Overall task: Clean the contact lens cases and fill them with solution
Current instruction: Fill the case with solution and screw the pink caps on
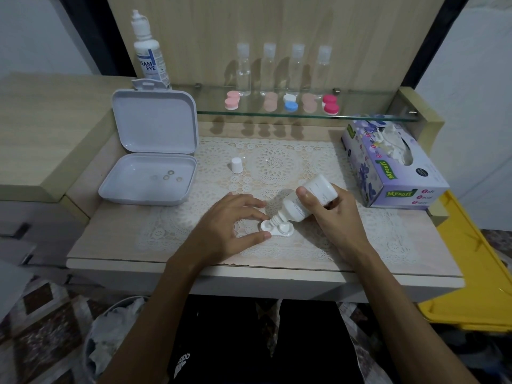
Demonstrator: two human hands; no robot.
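Note:
A white lens case (pixel 285 230) with both wells uncovered lies on the lace mat (pixel 277 162) near the table's front. My left hand (pixel 230 225) pinches its left end between thumb and fingers. My right hand (pixel 336 214) grips a white solution bottle (pixel 304 199), tipped down so its nozzle points into the case's left well. The bottle's white cap (pixel 237 165) stands apart on the mat. Several closed lens cases sit on the glass shelf (pixel 360 113): a pink one (pixel 232 100), a blue-and-white one (pixel 290 102), a red one (pixel 330 104).
An open white box (pixel 149 176) with several small rings inside stands at the left. A large eye-solution bottle (pixel 149 54) is behind it. Several clear small bottles (pixel 243 70) line the shelf. A tissue box (pixel 393 164) sits at the right; a bin with tissues (pixel 116 336) is below.

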